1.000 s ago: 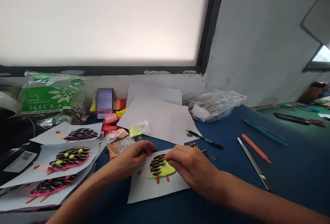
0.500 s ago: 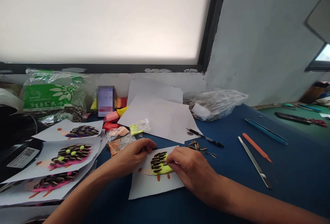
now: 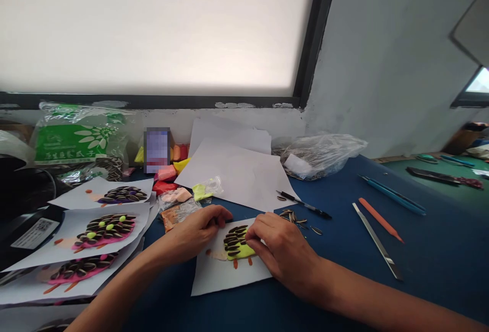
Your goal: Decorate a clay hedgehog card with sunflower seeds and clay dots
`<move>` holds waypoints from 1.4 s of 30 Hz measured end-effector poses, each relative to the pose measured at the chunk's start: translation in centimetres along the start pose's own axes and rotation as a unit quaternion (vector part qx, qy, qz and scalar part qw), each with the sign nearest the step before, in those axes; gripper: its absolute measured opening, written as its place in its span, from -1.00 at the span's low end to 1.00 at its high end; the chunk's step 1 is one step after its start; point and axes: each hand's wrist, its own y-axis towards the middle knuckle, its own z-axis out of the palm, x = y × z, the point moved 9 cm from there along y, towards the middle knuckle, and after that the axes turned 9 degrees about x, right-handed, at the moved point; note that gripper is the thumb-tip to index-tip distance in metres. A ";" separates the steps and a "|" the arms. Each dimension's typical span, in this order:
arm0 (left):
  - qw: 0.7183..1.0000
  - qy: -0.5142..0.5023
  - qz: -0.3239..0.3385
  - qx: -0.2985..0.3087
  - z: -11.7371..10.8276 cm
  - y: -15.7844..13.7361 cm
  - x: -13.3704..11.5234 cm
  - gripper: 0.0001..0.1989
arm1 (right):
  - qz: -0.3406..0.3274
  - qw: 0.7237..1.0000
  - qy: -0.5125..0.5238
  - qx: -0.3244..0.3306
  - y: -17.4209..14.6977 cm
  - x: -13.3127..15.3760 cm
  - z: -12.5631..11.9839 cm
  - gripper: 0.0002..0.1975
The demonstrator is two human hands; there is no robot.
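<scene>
A small sheet of white paper (image 3: 214, 281) lies in front of me. On it is a hedgehog picture with a yellow-green clay body (image 3: 248, 251), a pale snout and small brown feet. Rows of striped sunflower seeds (image 3: 234, 238) stick into the clay. My right hand (image 3: 282, 245) is over the body's right side, thumb and fingers pinched at a seed by the rows; the fingers mostly hide that seed. With fingers curled, my left hand (image 3: 202, 227) rests at the sheet's upper left edge; what its fingertips hold, if anything, is hidden. Loose sunflower seeds (image 3: 292, 216) lie behind my right hand.
Finished-looking hedgehog pictures (image 3: 103, 235) are stacked at left. Packets of coloured clay (image 3: 173, 194), larger white sheets (image 3: 237, 174), a seed bag (image 3: 76, 141) and a clear plastic bag (image 3: 328, 151) stand behind. A black pen (image 3: 305, 203), orange tool (image 3: 380, 220) and metal blade (image 3: 376, 240) lie right.
My right hand has shifted very slightly left at the yellow-green clay, and its fingertips now cover more of the seed. My left hand and the sheet stay nearly where they were.
</scene>
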 end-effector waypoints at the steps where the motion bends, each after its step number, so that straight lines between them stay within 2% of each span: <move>1: 1.000 0.000 -0.001 0.000 0.0 0.0 0.0 -0.63 | -0.001 1.000 0.003 -0.002 0.0 0.0 0.0 -0.89; 14: 1.000 0.010 0.005 0.002 0.1 -0.3 -0.4 -0.64 | 0.013 1.000 0.009 0.005 0.3 -0.5 0.9 -0.92; 18: 0.999 -0.012 -0.006 0.046 0.5 -0.7 -0.7 -0.52 | 0.009 1.000 -0.004 0.005 0.4 -0.5 1.1 -0.92; 24: 0.998 0.048 0.002 0.044 0.0 -1.1 -1.4 -0.39 | 0.000 1.000 -0.028 -0.001 0.5 -0.1 1.1 -0.88; 35: 0.997 0.059 -0.001 0.051 0.1 -1.1 -1.4 -0.44 | -0.008 0.995 -0.099 0.012 0.6 0.7 1.5 -0.81; 42: 0.997 0.051 -0.006 0.060 0.2 -1.1 -1.4 -0.42 | -0.004 0.998 -0.062 0.022 0.3 0.8 0.8 -0.92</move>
